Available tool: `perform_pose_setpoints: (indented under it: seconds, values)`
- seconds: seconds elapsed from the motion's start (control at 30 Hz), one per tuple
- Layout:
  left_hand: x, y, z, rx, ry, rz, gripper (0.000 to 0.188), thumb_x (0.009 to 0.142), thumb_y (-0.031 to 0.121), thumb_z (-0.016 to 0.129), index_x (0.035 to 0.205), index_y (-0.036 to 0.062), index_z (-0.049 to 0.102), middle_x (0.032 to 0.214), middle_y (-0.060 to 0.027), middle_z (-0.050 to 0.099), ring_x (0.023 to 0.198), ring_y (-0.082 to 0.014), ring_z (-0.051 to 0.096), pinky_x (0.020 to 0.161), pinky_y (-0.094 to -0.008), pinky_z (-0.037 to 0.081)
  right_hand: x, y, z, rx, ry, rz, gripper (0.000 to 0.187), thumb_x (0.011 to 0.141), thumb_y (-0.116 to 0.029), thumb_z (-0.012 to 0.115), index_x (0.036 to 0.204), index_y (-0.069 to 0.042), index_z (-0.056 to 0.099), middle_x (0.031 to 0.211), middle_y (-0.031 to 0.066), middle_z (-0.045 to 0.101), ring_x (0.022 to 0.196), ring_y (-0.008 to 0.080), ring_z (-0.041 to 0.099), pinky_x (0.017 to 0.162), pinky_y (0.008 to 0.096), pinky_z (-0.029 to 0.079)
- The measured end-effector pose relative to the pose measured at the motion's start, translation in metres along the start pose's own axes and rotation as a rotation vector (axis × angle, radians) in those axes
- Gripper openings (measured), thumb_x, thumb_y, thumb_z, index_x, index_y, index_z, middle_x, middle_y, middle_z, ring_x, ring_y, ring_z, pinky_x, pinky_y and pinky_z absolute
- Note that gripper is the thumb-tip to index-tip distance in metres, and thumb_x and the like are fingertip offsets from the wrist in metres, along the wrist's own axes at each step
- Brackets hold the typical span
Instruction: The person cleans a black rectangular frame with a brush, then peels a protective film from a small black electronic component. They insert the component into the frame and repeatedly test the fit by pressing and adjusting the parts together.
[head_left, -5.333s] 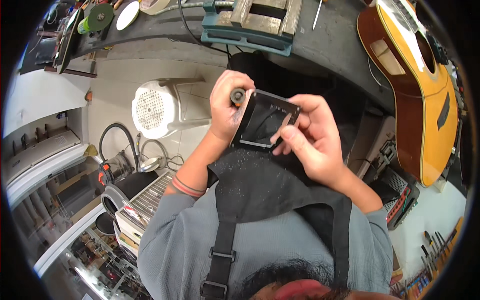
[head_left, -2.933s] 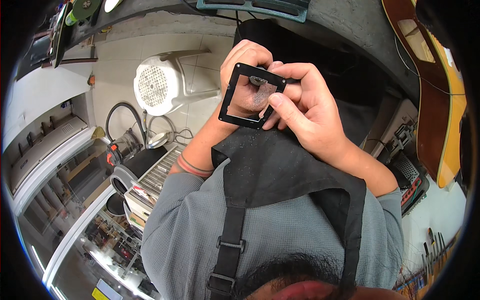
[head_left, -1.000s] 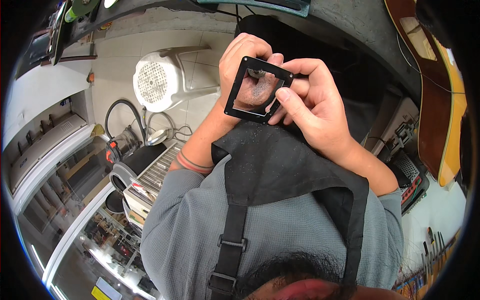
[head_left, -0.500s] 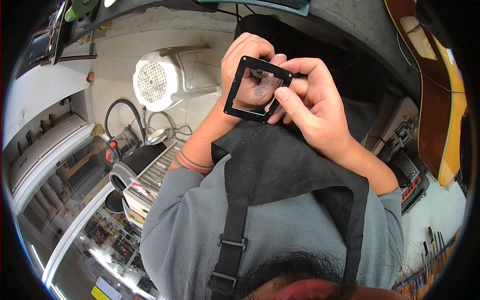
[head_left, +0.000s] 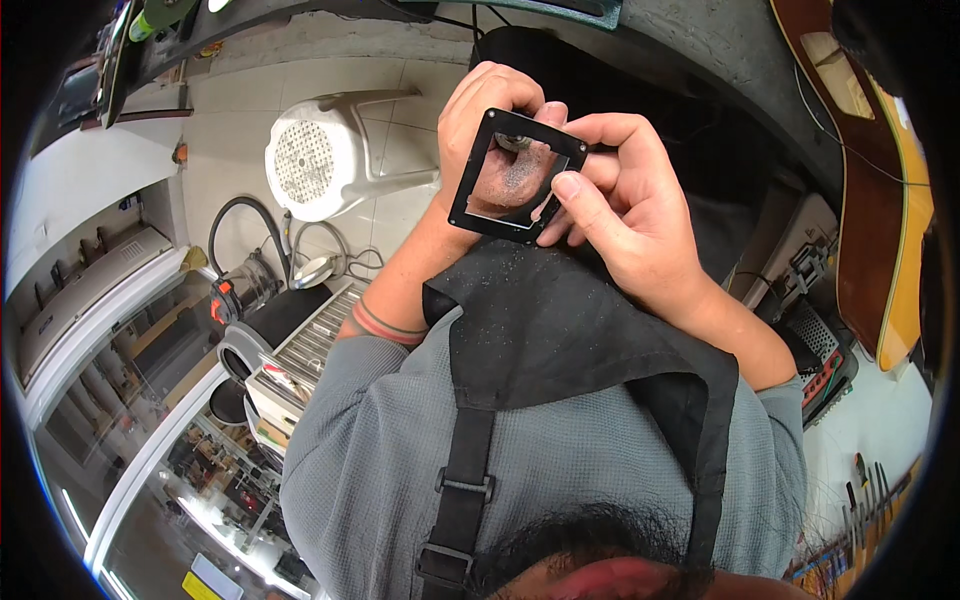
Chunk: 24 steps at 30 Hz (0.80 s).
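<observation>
A flat black frame point(head_left: 495, 227) with small holes at its corners is held up in front of me, tilted. My right hand point(head_left: 645, 225) pinches its right side, thumb on the face and fingers behind. Just behind the frame, my left hand point(head_left: 490, 92) is curled closed. Through the frame's opening I see dusty skin of that hand and a small rounded metallic thing point(head_left: 513, 143) near the fingers. Most of what the left hand holds is hidden. Pale dust specks lie on the black apron point(head_left: 540, 310) below.
On the left, a white plastic stool point(head_left: 305, 165) stands on the tiled floor, near a vacuum-like machine point(head_left: 245, 285) with a black hose. A grey workbench point(head_left: 690, 50) curves across the far side. Guitar bodies point(head_left: 860, 190) stand at the right, above several long-handled tools point(head_left: 868, 505).
My left hand and the frame have shifted very slightly. The right hand keeps its pinch on the frame.
</observation>
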<state>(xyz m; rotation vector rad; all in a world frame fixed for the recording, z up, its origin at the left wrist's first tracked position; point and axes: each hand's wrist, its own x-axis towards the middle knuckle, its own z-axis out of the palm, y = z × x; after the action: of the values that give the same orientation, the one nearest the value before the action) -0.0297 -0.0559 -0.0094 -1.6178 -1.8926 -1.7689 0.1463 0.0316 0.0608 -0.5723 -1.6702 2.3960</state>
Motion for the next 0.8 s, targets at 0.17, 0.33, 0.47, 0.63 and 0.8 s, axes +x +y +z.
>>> perform_pose_setpoints:
  seconds: [0.17,0.33,0.47,0.63,0.8]
  values:
    - [0.0003,0.0012,0.0,-0.009,0.001,-0.004,0.022,0.084,0.003,0.083,0.086,0.0054,0.062,0.078,-0.0081,0.064,0.067,-0.0282,0.061,0.062,-0.0381,0.049,-0.0003,-0.0005,0.0002,-0.015,-0.002,-0.002,0.037,0.113,-0.009,0.062,0.143,0.0,0.044,0.108,0.0115,0.077,0.082,0.0146,0.077,0.069,0.0234,0.056]
    - [-0.0005,0.0007,-0.0003,-0.003,0.001,0.0,0.022,0.085,0.004,0.083,0.086,0.0052,0.061,0.078,-0.0079,0.064,0.067,-0.028,0.061,0.061,-0.038,0.049,-0.0004,-0.0008,0.0013,-0.008,0.003,-0.004,0.037,0.113,-0.009,0.062,0.144,0.0,0.044,0.108,0.0112,0.077,0.082,0.0142,0.076,0.069,0.0236,0.055]
    - [-0.0021,-0.0001,0.0003,0.002,0.005,-0.006,0.022,0.085,0.004,0.083,0.086,0.0053,0.061,0.078,-0.0078,0.064,0.067,-0.0279,0.061,0.061,-0.0378,0.049,-0.0005,-0.0003,0.0009,-0.012,-0.001,0.003,0.038,0.113,-0.009,0.062,0.144,0.0,0.044,0.108,0.0108,0.077,0.082,0.0138,0.076,0.069,0.0234,0.055]
    - [-0.0012,0.0023,-0.0006,-0.002,-0.003,-0.009,0.022,0.085,0.004,0.084,0.086,0.0056,0.062,0.078,-0.0076,0.065,0.067,-0.0277,0.061,0.061,-0.0375,0.049,-0.0012,-0.002,0.0041,0.016,0.026,-0.002,0.034,0.111,-0.006,0.064,0.141,0.001,0.047,0.097,0.0085,0.074,0.08,0.0125,0.075,0.072,0.0251,0.059]
    - [-0.001,0.002,-0.0003,-0.014,-0.028,-0.008,0.022,0.085,0.005,0.084,0.086,0.0056,0.062,0.078,-0.0075,0.065,0.067,-0.0276,0.061,0.062,-0.0375,0.049,-0.0011,-0.0019,0.0061,0.067,0.041,-0.01,0.033,0.111,-0.004,0.064,0.139,0.002,0.048,0.097,0.009,0.075,0.08,0.0118,0.074,0.074,0.0258,0.061]
